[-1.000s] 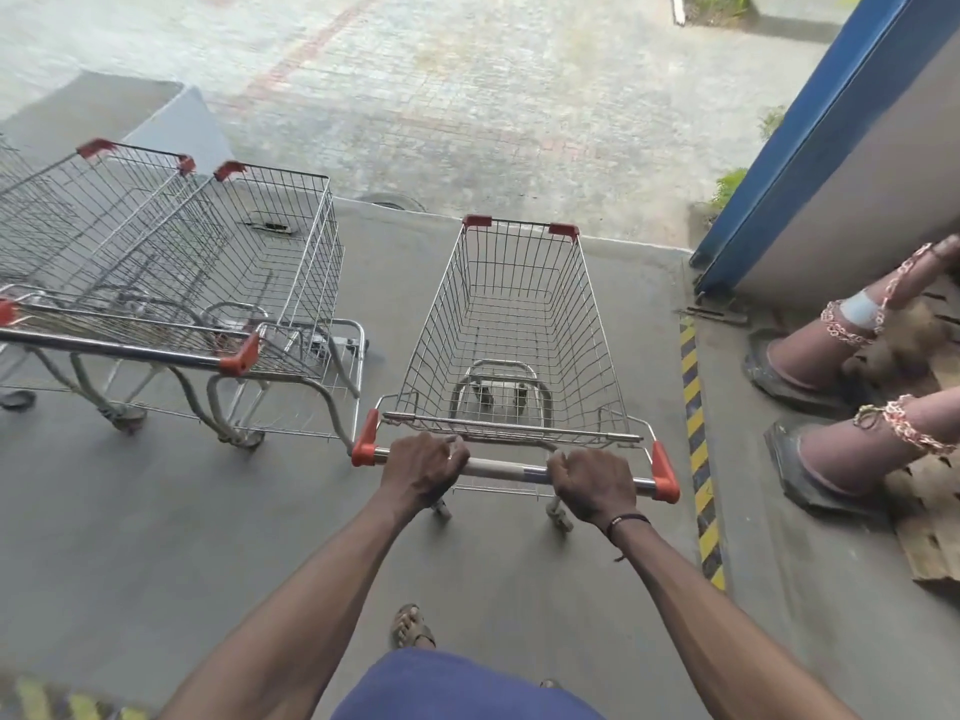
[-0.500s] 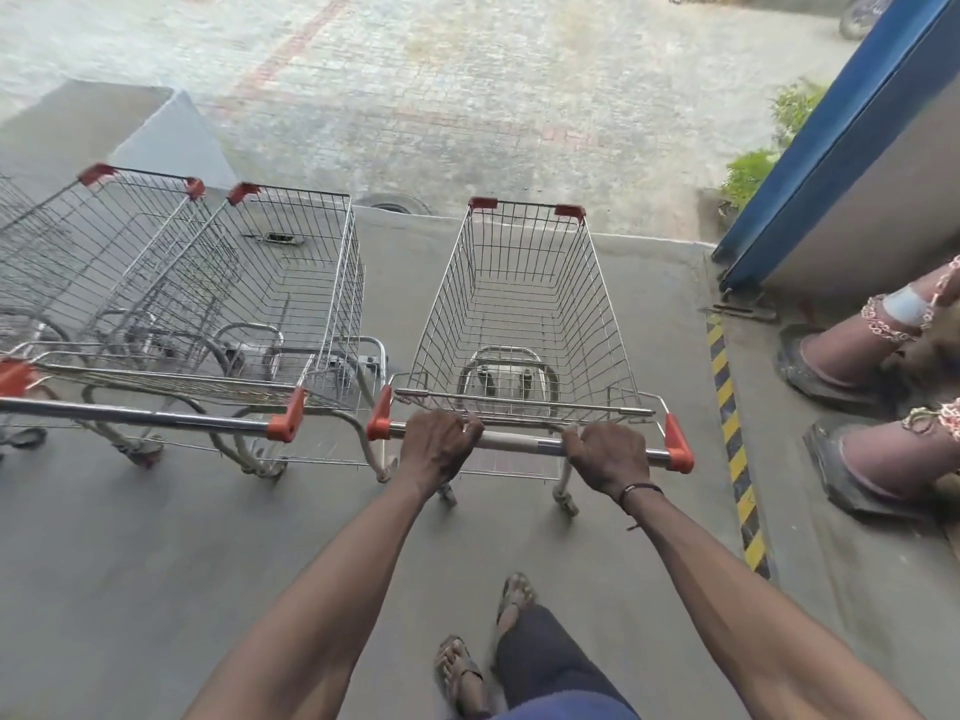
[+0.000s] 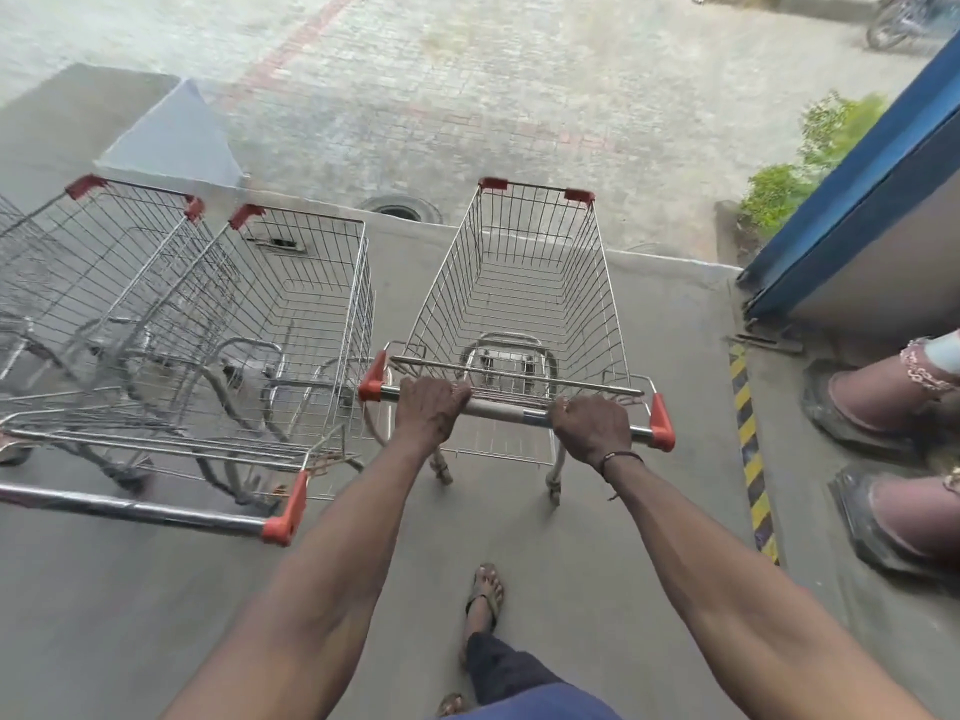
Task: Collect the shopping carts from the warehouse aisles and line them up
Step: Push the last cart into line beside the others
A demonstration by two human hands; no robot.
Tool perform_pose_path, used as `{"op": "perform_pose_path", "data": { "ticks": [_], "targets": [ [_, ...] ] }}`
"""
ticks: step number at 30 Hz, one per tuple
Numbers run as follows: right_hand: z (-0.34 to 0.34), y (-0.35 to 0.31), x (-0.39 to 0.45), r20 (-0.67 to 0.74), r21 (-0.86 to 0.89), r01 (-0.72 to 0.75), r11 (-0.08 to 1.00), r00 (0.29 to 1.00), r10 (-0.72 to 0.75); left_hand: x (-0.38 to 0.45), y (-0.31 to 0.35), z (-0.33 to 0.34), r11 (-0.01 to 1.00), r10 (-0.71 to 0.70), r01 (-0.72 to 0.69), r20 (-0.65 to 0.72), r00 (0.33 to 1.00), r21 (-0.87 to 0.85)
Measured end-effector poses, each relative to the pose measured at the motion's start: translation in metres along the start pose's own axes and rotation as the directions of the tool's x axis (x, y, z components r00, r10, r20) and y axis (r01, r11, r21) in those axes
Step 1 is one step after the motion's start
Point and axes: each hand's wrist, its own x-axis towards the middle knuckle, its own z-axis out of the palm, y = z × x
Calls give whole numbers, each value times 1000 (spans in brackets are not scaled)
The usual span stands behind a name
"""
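An empty wire shopping cart [image 3: 524, 283] with red corner caps stands straight ahead on the concrete floor. My left hand [image 3: 428, 407] grips the left part of its handle bar [image 3: 501, 410], and my right hand [image 3: 592, 426] grips the right part. Immediately to its left stands a row of parked carts [image 3: 249, 324], side by side and facing the same way; the nearest one's handle [image 3: 156, 514] reaches further back towards me. The held cart's left side is close to the nearest parked cart.
The concrete platform ends at an edge [image 3: 670, 259] just beyond the cart fronts, with paved ground below. A yellow-black striped line [image 3: 748, 449] and two toppled traffic cones [image 3: 893, 402] lie on the right, beside a blue-framed wall [image 3: 852, 200]. My sandalled foot [image 3: 485, 595] is behind the cart.
I have pushed the cart forward and leftward, so it now stands close beside the parked row. Both hands kept their grip on the handle.
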Motion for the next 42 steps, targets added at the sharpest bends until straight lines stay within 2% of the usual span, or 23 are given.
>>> {"op": "perform_pose_path", "data": {
  "ticks": [2,8,15,21,26,31,35,42],
  "targets": [
    [-2,-7,28,6,-3,22,1000,1000,-22,24,-8,-7,1000,-25,25,18,1000,2],
    [-15,-17,99,37,-22,76,997,996,-75,82,-21,-23,999,33,-33,-1,999,27],
    [-21,-38,126,49,-28,69,997,997,-67,111,-42,-23,998,54,-55,-15,998,-31],
    [-14,-47,114,46,6,-25,1000,999,24,110,-52,-23,993,101,-102,-19,995,-58],
    [-3,-51,92,-12,-14,-139,990,990,138,103,-54,-18,985,161,-159,16,987,-60],
    [4,-54,66,-17,-51,-243,969,970,243,85,-48,-15,974,222,-219,51,974,-58],
    [13,-59,50,-4,5,-346,938,938,346,70,-50,-11,966,253,-246,91,963,-85],
    [28,-75,13,9,64,-332,941,943,332,36,-80,-7,947,306,-297,54,951,-124]
  ]
}}
